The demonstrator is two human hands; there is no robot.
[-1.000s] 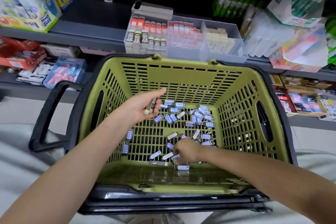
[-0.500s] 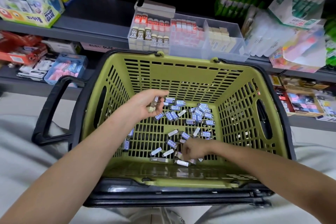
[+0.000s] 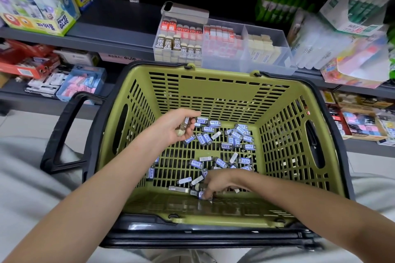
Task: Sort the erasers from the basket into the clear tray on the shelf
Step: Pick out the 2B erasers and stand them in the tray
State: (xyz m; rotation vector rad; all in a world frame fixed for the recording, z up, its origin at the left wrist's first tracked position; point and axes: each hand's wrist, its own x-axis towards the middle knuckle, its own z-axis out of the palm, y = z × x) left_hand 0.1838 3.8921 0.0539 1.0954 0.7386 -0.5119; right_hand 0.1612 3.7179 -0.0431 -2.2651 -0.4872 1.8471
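Right hand (image 3: pixel 215 181) dips closer to the near wall of the green basket (image 3: pixel 213 83) than half a second ago, its curled fingertips pinching a blue-labelled eraser (image 3: pixel 202 195) on the floor grid. Left hand (image 3: pixel 171 127) stays raised over the far-left side, gripping a beige eraser (image 3: pixel 182 128) between thumb and fingers. Loose erasers (image 3: pixel 235 134) lie scattered across the basket floor; the clear tray (image 3: pixel 267 64) stands on the shelf (image 3: pixel 111 42) just behind the basket

Bright even light, blurred wide-angle edges, dark upper shelf recess.
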